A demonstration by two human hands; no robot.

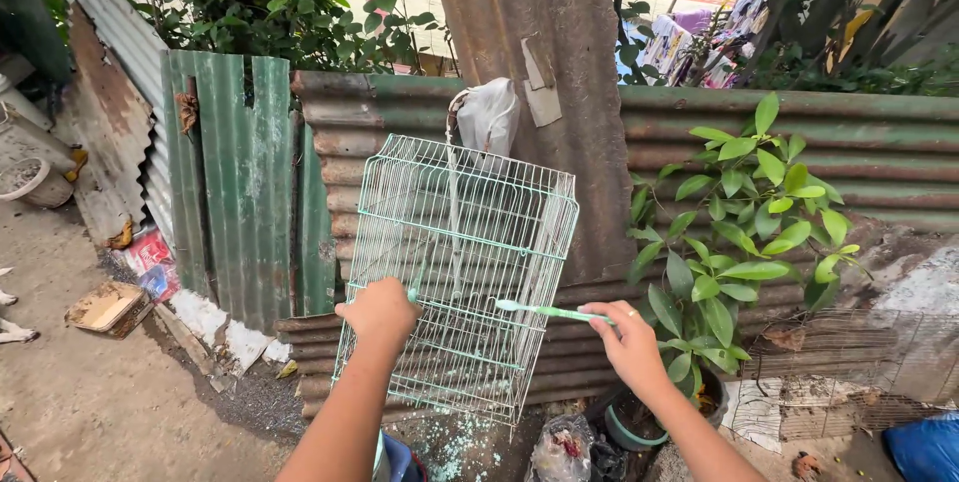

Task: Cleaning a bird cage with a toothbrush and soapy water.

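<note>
Nearest the camera, two bare forearms are reaching up from the lower edge of the view. The left hand (380, 312) is closing its fingers around the wires on the lower left face of a pale green wire birdcage (462, 272), gripping it and holding it up off the ground. The right hand (629, 342) is pinching the handle of a light green toothbrush (549, 311) between thumb and fingers; the brush is lying nearly level, its head pointing left and touching the cage's front wires near the lower right — the two hands are standing well apart, one on each side of the cage.

The cage itself is hanging tilted in front of a fence of rusty and green-painted corrugated metal sheets (240, 182), its top leaning away toward the fence. Below it, pale green flecks are lying scattered on the ground, beside a clear plastic bag (561, 447) and a dark pot holding a leafy green plant (749, 232). To the right of the pot, a piece of rusted wire mesh (849, 362) is leaning against the fence.

Farther back, a white bag (487, 114) is hanging on an upright rusty sheet just behind the cage — and beyond the fence, trees and hanging laundry are showing.
</note>
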